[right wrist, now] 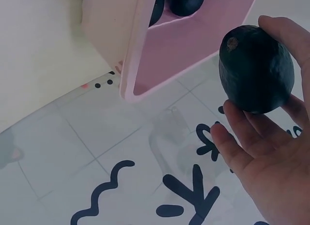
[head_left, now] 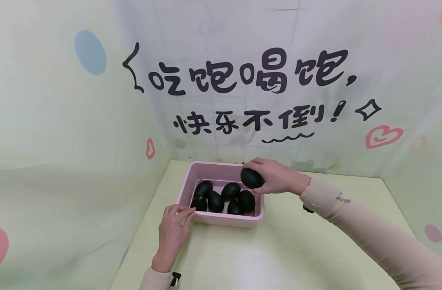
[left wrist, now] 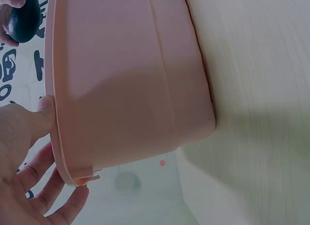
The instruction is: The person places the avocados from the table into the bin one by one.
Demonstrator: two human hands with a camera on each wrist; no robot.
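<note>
My right hand (head_left: 277, 176) holds a dark, egg-shaped avocado (head_left: 252, 178) above the back right corner of a pink plastic box (head_left: 224, 220). In the right wrist view a round stem scar shows on the held avocado (right wrist: 256, 70), with thumb and fingers around it. Several more dark avocados (head_left: 215, 201) lie on the floor of the box. My left hand (head_left: 174, 227) grips the box's rim at the front left corner. In the left wrist view its thumb presses on the rim (left wrist: 50, 79) and its fingers bend round the corner.
The box stands on a pale wooden table (head_left: 235, 257), near its back edge. Behind the table hangs a light backdrop (head_left: 221, 36) with large black characters, and printed sheets also close off the left and right sides.
</note>
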